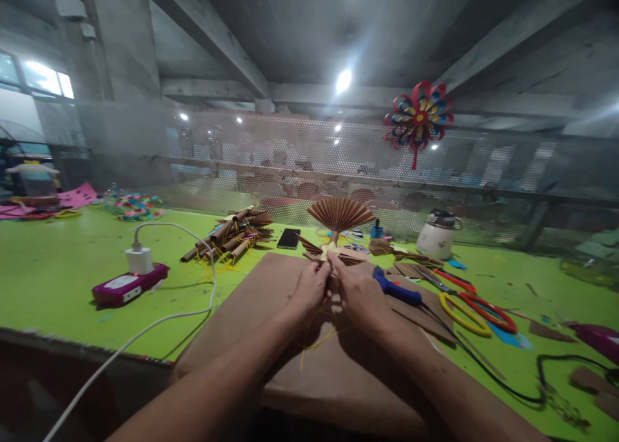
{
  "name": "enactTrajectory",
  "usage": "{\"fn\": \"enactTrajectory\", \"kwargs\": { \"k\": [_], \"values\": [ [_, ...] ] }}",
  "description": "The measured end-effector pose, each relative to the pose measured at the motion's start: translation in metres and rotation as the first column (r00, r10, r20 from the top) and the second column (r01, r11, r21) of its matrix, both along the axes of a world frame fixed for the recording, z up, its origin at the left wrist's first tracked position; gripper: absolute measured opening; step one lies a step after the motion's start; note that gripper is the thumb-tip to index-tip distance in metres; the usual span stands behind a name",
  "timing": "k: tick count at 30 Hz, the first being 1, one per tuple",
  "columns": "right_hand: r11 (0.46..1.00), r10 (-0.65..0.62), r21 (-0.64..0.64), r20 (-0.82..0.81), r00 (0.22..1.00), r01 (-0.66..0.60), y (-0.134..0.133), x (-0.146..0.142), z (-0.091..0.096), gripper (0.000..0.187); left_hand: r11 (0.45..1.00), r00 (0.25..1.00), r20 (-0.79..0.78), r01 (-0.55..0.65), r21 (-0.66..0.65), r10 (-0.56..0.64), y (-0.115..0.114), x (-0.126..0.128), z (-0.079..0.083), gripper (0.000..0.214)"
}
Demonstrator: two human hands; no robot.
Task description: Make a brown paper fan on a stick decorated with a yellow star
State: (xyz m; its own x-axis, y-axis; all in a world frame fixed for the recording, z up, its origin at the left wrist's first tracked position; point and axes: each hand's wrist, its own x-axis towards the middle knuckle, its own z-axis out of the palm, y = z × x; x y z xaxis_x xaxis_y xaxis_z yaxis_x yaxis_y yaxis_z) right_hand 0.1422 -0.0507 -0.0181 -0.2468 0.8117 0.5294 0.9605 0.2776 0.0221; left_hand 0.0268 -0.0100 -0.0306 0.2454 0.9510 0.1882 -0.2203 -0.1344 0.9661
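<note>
My left hand (309, 290) and my right hand (358, 294) meet over a sheet of brown paper (271, 307) on the green table (58, 268). Both hands are closed in a pinch on the base of a folded brown paper fan (340, 215), which stands opened above my fingertips. Thin yellow strings (316, 342) hang from under my hands onto the paper. More pleated brown pieces (351, 255) lie just behind my fingers.
A pile of folded brown paper sticks (232, 236) and a black phone (289, 238) lie behind left. A pink power strip (129, 284) with a white charger sits left. Blue glue gun (396, 290), scissors (476, 310), a white jug (438, 234) lie right. A pinwheel (420, 118) hangs on mesh.
</note>
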Motion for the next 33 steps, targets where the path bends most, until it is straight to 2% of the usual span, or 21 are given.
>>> {"fn": "enactTrajectory", "kwargs": {
  "k": [6,23,26,29,31,33],
  "values": [
    [1.0,0.028,-0.011,0.017,0.999,-0.028,-0.003,0.0,-0.002,0.069,1.0,0.999,0.046,-0.019,-0.01,0.019,0.0,0.0,0.001,0.028],
    [0.998,0.069,0.012,-0.189,0.98,-0.068,0.001,0.007,-0.008,0.062,0.997,0.997,0.042,0.06,-0.053,-0.057,0.003,-0.003,-0.001,0.025],
    [0.985,0.151,0.12,-0.292,0.945,-0.12,-0.003,0.009,-0.003,0.056,0.997,0.997,0.064,0.048,-0.056,-0.045,0.002,-0.004,0.001,0.024],
    [0.958,0.241,0.247,-0.422,0.874,-0.145,-0.002,0.012,0.0,0.038,0.997,0.992,0.11,0.06,-0.044,-0.054,0.002,-0.006,0.002,0.026],
    [0.96,0.26,0.223,-0.49,0.832,-0.169,0.002,0.014,-0.002,0.031,0.996,0.986,0.154,0.067,-0.067,-0.056,0.003,-0.008,0.003,0.027],
    [0.968,0.249,0.102,-0.534,0.808,-0.23,0.008,0.014,-0.008,0.034,0.994,0.981,0.19,0.061,-0.089,-0.043,0.003,-0.009,0.003,0.028]
  ]
}}
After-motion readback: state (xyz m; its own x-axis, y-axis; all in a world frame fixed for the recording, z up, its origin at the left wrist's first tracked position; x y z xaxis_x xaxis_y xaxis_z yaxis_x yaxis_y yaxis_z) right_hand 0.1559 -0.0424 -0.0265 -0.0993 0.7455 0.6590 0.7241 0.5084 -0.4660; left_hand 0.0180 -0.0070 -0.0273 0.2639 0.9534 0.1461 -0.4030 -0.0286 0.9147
